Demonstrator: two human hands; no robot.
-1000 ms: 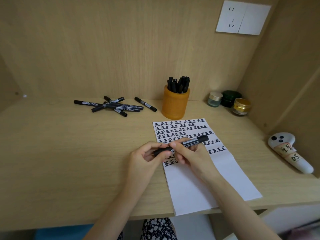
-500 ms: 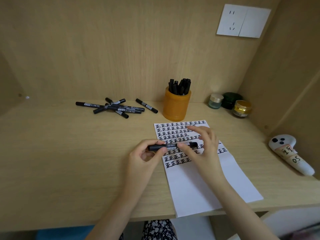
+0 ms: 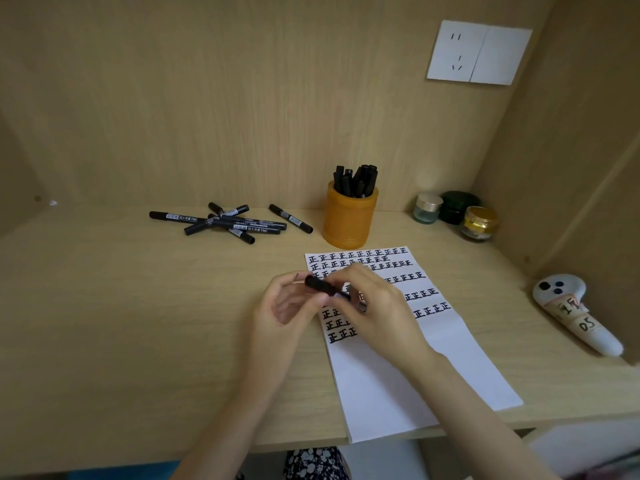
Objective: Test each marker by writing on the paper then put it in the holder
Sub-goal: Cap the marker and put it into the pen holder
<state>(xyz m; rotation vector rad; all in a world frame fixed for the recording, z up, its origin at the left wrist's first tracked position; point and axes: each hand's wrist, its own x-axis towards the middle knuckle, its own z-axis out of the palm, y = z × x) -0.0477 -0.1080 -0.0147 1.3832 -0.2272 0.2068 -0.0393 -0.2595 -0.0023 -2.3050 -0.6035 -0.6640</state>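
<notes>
Both hands hold one black marker point(image 3: 323, 286) just above the white paper point(image 3: 408, 375). My left hand point(image 3: 287, 306) pinches its left end, and my right hand point(image 3: 374, 306) grips the rest of the barrel, hiding most of it. I cannot tell whether the cap is on. Rows of black characters fill the paper's upper half. An orange holder point(image 3: 349, 220) with several black markers standing in it sits beyond the paper. Several loose black markers point(image 3: 228, 223) lie in a heap at the back left.
Three small jars point(image 3: 453, 211) stand in the back right corner. A white controller point(image 3: 575, 313) with taped labels lies at the right, against the side wall. A wall socket point(image 3: 478, 51) is high on the back panel. The paper overhangs the desk's front edge point(image 3: 138, 459).
My right hand has slid left along the marker and now covers most of it. The marker has tilted, its left end higher, and the hands have drawn closer together.
</notes>
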